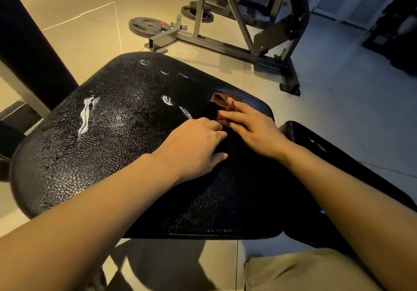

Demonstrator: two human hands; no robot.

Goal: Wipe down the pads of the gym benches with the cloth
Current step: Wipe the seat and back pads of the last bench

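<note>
A small crumpled reddish-brown cloth (220, 105) was seen lying on the wide black textured-leather bench pad (117, 132), close to that pad's far right edge. It was pressed flat under the straight fingers of the right hand (250, 126); nothing was clasped there, the cloth being merely pinned. The left hand (194, 146) was laid on the pad just beside it, fingers loosely bent, and whether a fold of cloth was pinched at its fingertips could not be told.

White streaks and smears (86, 114) were left across the pad's middle and far side, so most of the wiping was judged undone. With the cloth bunched so small and so near the rim, it could be pushed over the edge onto the beige tiled floor (79, 42), or bare fingers could be dragged through the streaks.

Ample open pad lay to the left. A second narrow black pad (327, 150) was set close on the right, and a grey steel frame (225, 40) with weight plates (149, 25) stood well apart beyond.
</note>
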